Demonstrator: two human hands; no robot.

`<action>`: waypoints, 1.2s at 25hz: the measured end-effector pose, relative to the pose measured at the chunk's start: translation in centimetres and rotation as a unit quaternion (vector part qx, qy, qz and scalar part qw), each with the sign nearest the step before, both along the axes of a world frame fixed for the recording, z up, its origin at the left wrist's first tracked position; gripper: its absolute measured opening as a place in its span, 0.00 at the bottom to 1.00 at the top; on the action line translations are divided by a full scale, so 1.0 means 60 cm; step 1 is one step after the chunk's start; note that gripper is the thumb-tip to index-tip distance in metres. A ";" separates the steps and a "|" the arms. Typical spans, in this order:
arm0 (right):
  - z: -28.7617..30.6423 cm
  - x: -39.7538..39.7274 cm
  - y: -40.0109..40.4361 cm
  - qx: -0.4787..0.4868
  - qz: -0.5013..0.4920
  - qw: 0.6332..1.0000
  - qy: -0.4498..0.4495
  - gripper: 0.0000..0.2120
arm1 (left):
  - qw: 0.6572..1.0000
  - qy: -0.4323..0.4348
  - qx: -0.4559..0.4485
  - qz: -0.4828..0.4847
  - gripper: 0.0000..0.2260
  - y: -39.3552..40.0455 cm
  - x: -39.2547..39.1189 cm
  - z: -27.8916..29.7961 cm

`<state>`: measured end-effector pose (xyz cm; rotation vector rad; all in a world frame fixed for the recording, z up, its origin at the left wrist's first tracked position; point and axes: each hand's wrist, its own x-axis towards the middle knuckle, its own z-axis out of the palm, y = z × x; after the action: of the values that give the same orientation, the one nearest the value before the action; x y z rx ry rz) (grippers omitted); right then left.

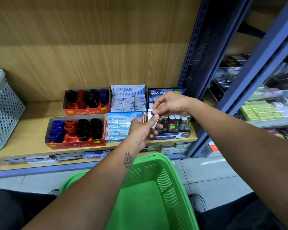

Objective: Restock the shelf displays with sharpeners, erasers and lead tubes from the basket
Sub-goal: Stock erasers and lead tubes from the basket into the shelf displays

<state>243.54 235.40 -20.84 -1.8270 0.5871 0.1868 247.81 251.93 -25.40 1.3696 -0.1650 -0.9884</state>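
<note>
My left hand (142, 128) grips a few slim lead tubes (147, 117) in front of the shelf. My right hand (170, 104) pinches the top of one of those tubes from above. Just behind both hands stands the black Hi-Polymer lead display (175, 126) with upright tubes in a row. To its left are the blue Pilot eraser box (116, 128) and the Campus eraser box (128, 101). Two red Faber-Castell sharpener trays (75, 130) (86, 101) hold blue, red and black sharpeners. The green basket (150, 196) sits below my arms; what shows of its inside looks bare.
A pale perforated bin (2, 110) stands at the shelf's left end. A blue steel upright (211, 83) bounds the wooden shelf (32, 117) on the right, with another stocked rack (264, 110) beyond. Boxed goods line the lower shelf (70, 156). Grey floor tiles lie below.
</note>
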 end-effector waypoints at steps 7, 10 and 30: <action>0.014 -0.023 -0.028 -0.088 -0.174 0.976 -0.093 0.09 | 0.995 0.080 -0.063 0.017 0.08 0.003 0.001 0.006; 0.018 -0.020 -0.050 -0.255 -0.231 0.933 -0.104 0.10 | 0.996 0.070 -0.049 0.037 0.10 0.008 0.007 -0.002; -0.032 0.004 -0.035 -0.368 -0.086 0.926 -0.014 0.11 | 0.996 0.064 -0.045 0.036 0.13 0.016 0.012 -0.010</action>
<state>243.80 233.30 -22.77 -2.4751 0.8691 -0.2119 248.53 252.88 -25.99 1.2184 -0.0625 -0.9929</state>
